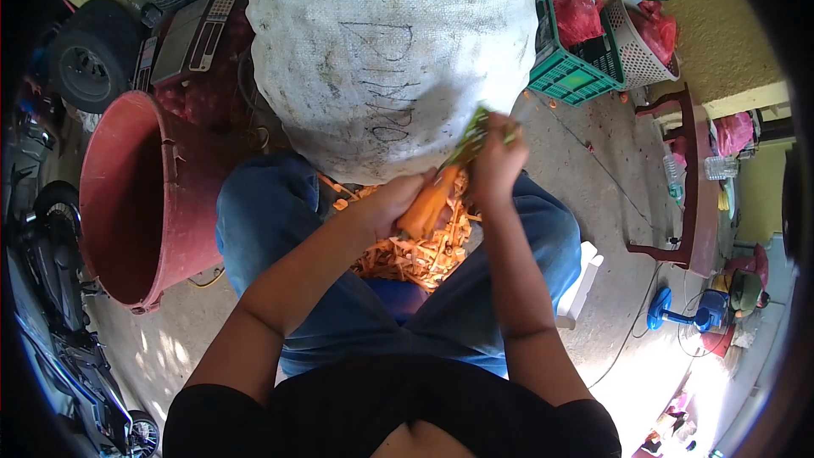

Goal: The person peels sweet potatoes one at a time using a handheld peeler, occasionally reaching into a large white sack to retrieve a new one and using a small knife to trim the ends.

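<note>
In the middle of the head view, my left hand (405,197) is wrapped round an orange carrot (429,207), its thick end pointing down toward my lap. My right hand (498,159) grips a green peeler (469,141), slightly smeared by motion, at the upper end of the carrot. Below both hands, a heap of orange peelings (411,265) lies between my knees.
A big white woven sack (390,42) with handwriting stands right in front. On the left are a large red tub (203,195), a scale (193,38) and a tyre (93,55). To the right sit a green crate (577,80), a white basket (627,55) and a blue fan (660,309).
</note>
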A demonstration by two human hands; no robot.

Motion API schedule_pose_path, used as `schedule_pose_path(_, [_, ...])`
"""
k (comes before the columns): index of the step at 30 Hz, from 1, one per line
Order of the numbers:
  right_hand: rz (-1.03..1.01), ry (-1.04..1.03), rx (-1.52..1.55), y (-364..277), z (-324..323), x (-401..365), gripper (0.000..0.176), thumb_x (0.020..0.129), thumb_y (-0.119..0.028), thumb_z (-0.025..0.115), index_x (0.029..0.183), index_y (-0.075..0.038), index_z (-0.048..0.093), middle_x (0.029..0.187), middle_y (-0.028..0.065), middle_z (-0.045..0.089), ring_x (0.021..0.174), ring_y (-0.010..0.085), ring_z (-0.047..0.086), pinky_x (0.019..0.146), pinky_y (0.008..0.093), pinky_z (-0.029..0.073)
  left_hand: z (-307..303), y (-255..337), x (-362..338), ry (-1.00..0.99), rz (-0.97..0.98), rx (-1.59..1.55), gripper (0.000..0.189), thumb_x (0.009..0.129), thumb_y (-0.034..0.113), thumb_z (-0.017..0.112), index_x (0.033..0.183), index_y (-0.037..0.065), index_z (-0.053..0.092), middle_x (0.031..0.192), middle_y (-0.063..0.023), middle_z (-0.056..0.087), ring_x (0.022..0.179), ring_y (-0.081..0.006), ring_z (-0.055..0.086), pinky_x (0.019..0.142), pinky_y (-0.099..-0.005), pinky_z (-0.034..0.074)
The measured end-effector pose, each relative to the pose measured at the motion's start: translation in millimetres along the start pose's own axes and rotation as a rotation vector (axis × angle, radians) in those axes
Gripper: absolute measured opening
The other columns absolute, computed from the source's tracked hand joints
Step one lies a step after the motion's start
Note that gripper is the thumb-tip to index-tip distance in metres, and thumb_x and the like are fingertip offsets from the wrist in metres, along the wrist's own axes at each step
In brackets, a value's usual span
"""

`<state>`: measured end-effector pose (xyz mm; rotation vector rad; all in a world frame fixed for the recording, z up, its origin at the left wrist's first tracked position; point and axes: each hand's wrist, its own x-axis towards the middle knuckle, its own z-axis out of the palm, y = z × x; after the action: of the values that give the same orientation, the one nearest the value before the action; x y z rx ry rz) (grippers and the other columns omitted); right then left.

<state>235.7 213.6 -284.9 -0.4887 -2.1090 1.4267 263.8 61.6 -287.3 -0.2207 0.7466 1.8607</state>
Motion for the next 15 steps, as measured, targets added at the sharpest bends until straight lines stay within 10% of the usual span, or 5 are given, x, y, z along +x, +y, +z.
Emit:
schedule_pose_path(4, [0.234, 0.309, 0.046, 7, -30, 52, 0.022, 0.081, -0.019, 0.049, 0.071, -0.001, 0.056, 0.059, 0.0068, 0.055, 0.048, 0.0105, 0.052, 0.040, 0.0273, 0.041, 2, -6, -7, -0.059, -0.109, 0.199, 0.038, 0.088, 0.036, 0.027, 0.094, 0.003, 0.045, 0.076, -0.0084, 0.048, 0.061, -0.0172, 0.050, 0.050, -0.0276, 0.044])
schedule_pose_path(8, [0.313, 0.099, 0.293, -24, -30, 20, 0.023, 0.081, -0.021, 0.050, 0.074, 0.001, 0.055, 0.058, 0.0037, 0.052, 0.045, 0.0111, 0.048, 0.038, 0.0258, 0.038, 8, 6, -4, 0.115, 0.026, 0.160, 0.040, 0.086, 0.039, 0.032, 0.098, 0.003, 0.043, 0.076, -0.0086, 0.049, 0.063, -0.0180, 0.053, 0.047, -0.0296, 0.046])
schedule_pose_path(11, [0.084, -0.098, 0.236, -28, -9, -19, 0.021, 0.083, -0.020, 0.049, 0.079, -0.001, 0.055, 0.059, 0.0009, 0.049, 0.050, 0.0058, 0.042, 0.046, 0.0200, 0.034, 8, 4, 4, 0.357, 0.082, -0.017, 0.036, 0.086, 0.039, 0.032, 0.100, 0.008, 0.044, 0.078, -0.0073, 0.053, 0.063, -0.0179, 0.056, 0.044, -0.0327, 0.046])
schedule_pose_path(15, [-0.089, -0.160, 0.029, -37, -1, -37, 0.022, 0.082, -0.019, 0.049, 0.078, 0.002, 0.055, 0.060, 0.0092, 0.054, 0.055, 0.0124, 0.050, 0.050, 0.0261, 0.039, 9, -3, 3, 0.196, 0.130, -0.083, 0.038, 0.088, 0.038, 0.026, 0.100, 0.007, 0.044, 0.078, -0.0061, 0.053, 0.068, -0.0168, 0.056, 0.054, -0.0312, 0.048])
